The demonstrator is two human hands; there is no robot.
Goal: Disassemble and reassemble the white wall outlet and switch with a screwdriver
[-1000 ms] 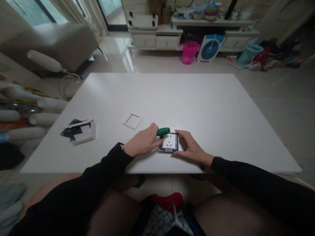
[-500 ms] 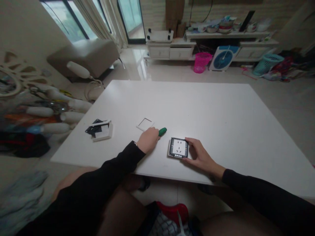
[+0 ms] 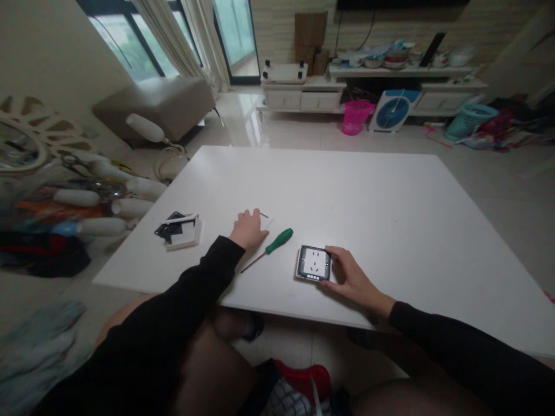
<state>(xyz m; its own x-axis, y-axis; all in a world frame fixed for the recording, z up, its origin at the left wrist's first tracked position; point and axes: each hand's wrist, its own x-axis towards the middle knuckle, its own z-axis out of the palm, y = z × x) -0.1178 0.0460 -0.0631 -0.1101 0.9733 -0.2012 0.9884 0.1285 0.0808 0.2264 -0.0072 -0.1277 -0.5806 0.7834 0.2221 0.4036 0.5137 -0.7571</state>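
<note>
My right hand (image 3: 349,280) grips the right edge of a wall socket (image 3: 314,263), a white outlet face in a dark surround, lying on the white table. My left hand (image 3: 249,229) reaches over a thin white square frame (image 3: 267,223), its fingers bent about the frame, which is mostly hidden beneath them. Between the two hands lies a screwdriver (image 3: 280,240) with a green handle, its shaft slanting toward the table's front edge.
Toward the left of the table (image 3: 347,190) stands an open white box (image 3: 186,234) with dark flat pieces. White rolled items (image 3: 102,225) crowd the floor at left. Past the far edge are a pink basket (image 3: 356,117) and a blue box fan (image 3: 392,111).
My left hand has moved away from the socket, laid the screwdriver on the table, and gone left to the white frame. My right hand stays at the socket. The view has shifted.
</note>
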